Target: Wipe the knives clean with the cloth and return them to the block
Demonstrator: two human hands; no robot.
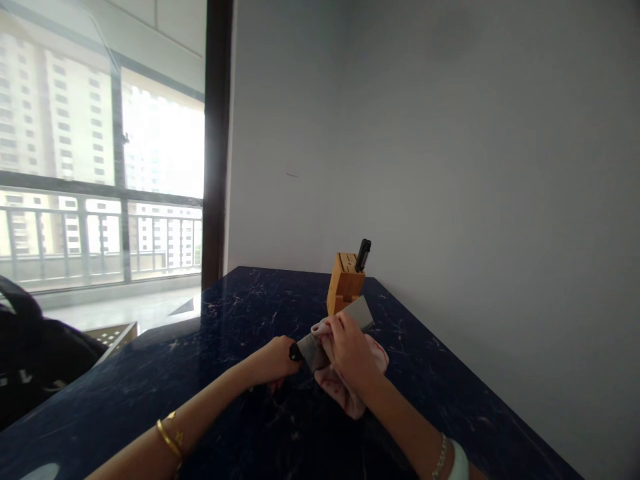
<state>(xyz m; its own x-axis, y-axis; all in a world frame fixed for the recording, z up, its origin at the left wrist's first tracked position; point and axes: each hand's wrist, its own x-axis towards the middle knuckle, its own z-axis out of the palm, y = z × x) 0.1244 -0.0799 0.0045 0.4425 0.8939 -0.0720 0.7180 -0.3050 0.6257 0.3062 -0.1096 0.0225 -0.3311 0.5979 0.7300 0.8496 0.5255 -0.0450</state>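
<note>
My left hand is wrapped round the black handle of a cleaver, whose broad metal blade points away to the right above the table. In my right hand is a pale cloth with reddish marks, pressed over the middle of the blade. Part of the cloth hangs below the blade. The cloth and fingers hide the blade's centre. Just beyond the blade tip stands a wooden knife block with slots in its top; a black-handled tool sticks up from it.
A dark blue marbled table lies under my hands, with a grey wall along its right side. To the left are a black bag and a large window. A pale round object shows at the lower left edge.
</note>
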